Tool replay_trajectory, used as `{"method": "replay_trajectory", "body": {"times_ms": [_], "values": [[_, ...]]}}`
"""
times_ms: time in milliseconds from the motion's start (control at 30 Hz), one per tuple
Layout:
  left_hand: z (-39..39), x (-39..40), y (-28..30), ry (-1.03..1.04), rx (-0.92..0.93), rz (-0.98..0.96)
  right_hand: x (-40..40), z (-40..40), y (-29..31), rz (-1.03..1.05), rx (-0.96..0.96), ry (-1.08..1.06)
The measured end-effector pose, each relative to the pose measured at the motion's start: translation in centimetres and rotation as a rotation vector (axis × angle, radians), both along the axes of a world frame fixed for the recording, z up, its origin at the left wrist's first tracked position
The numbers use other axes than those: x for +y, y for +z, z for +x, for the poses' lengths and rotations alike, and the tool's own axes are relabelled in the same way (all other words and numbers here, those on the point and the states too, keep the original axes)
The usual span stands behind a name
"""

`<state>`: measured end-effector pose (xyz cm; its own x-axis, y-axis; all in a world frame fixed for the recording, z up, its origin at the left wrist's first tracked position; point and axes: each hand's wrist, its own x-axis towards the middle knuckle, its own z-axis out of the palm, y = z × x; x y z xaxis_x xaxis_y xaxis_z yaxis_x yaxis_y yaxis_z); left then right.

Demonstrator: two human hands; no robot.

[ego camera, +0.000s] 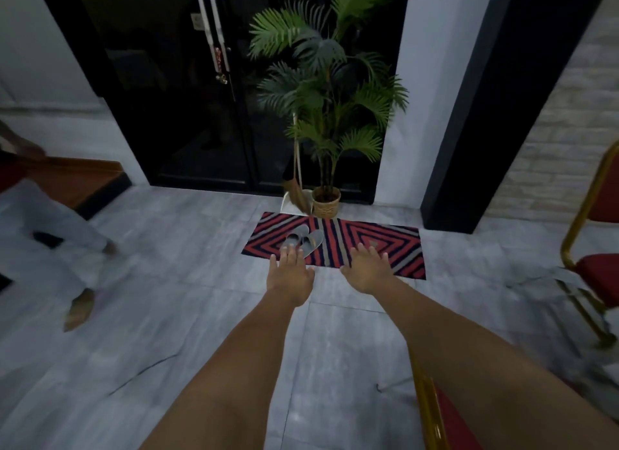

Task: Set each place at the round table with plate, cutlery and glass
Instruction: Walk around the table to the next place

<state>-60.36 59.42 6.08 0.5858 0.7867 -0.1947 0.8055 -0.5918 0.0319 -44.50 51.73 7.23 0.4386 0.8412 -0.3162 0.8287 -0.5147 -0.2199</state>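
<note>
Both my arms stretch forward over a grey tiled floor. My left hand point(290, 275) is flat, palm down, fingers apart, holding nothing. My right hand point(368, 270) is beside it, also palm down with spread fingers and nothing in it. No round table, plate, cutlery or glass shows in this view.
A red striped doormat point(375, 245) with grey slippers point(303, 240) lies before a dark glass door point(201, 98). A potted palm point(326, 203) stands beside it. Red chairs with gold frames stand at right point(593, 272) and lower right point(435, 416). Another person's legs point(50, 235) are at left.
</note>
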Motion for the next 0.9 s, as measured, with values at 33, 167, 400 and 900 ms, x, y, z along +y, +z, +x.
{"method": "replay_trajectory", "body": {"times_ms": [33, 167, 400, 900], "values": [[0.9, 1.1, -0.2, -0.018, -0.005, -0.003, 0.7, 0.7, -0.3, -0.007, 0.000, -0.021], [4.5, 5.2, -0.9, -0.120, -0.025, -0.015, 3.3, 3.4, -1.6, -0.021, -0.023, -0.095], [11.4, 13.8, -2.0, -0.284, -0.027, -0.079, 7.7, 8.1, -3.3, -0.033, -0.002, -0.283], [31.0, 21.2, -4.0, -0.644, 0.038, -0.173, 12.4, 21.9, -5.3, -0.072, 0.021, -0.659]]}}
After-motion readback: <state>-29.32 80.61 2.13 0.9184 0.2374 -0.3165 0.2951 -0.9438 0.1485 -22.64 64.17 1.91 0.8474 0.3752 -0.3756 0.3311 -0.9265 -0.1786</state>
